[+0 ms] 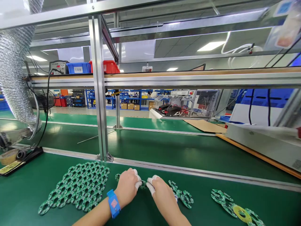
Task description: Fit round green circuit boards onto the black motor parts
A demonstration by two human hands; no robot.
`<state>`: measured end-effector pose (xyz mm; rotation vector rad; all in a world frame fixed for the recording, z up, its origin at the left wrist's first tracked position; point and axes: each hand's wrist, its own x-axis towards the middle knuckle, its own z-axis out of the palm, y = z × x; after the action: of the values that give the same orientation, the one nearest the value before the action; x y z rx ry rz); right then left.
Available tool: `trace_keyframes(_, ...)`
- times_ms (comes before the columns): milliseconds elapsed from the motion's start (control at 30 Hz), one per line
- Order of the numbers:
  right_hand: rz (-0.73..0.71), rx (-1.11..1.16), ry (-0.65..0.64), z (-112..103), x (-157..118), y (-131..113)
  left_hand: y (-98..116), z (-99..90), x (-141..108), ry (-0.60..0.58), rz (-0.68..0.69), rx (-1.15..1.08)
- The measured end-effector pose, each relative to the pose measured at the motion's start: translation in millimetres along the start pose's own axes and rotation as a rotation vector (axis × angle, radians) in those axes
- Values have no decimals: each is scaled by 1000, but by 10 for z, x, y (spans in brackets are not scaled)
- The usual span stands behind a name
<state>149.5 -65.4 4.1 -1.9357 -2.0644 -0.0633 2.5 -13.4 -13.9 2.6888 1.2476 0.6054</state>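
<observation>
We record one left hand (127, 185) and one right hand (162, 192) pinching one green ring-shaped circuit board (143, 184), right of one green ring-board cluster (79, 183).

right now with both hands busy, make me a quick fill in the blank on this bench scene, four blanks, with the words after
1. The left hand wears a ____ wristband.
2. The right hand has ____ finger covers.
3. The large cluster of green rings lies on the person's ____ side of the hands.
4. In the rightmost strip, one ring stands out from its green neighbours because it is ____.

Missing words: blue; white; left; yellow
</observation>
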Motion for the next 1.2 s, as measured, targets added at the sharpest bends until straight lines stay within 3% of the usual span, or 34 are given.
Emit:
trace_keyframes(167, -54, 164, 3, -94, 30, 73, -6, -69, 7, -9, 26, -89)
trace_keyframes(267, -16, 214, 41, -108, 60, 130, -64, -110, 22, -5, -15, -163)
trace_keyframes(467, 124, 65, 71, -35, 73, 193, -54, -63, 16, 14, -132, -179)
trace_keyframes(733, -6, 226, 10, -11, 104, 209, -31, -16, 9, -4, -68, -268)
trace_keyframes(1000, 105, 118, 96, 41, 89, 168, -37, 10, 8, -18, -142, -213)
trace_keyframes(1200, 88, 149, 70, -4, 102, 223, 24, -21, 9, -50, -97, -198)
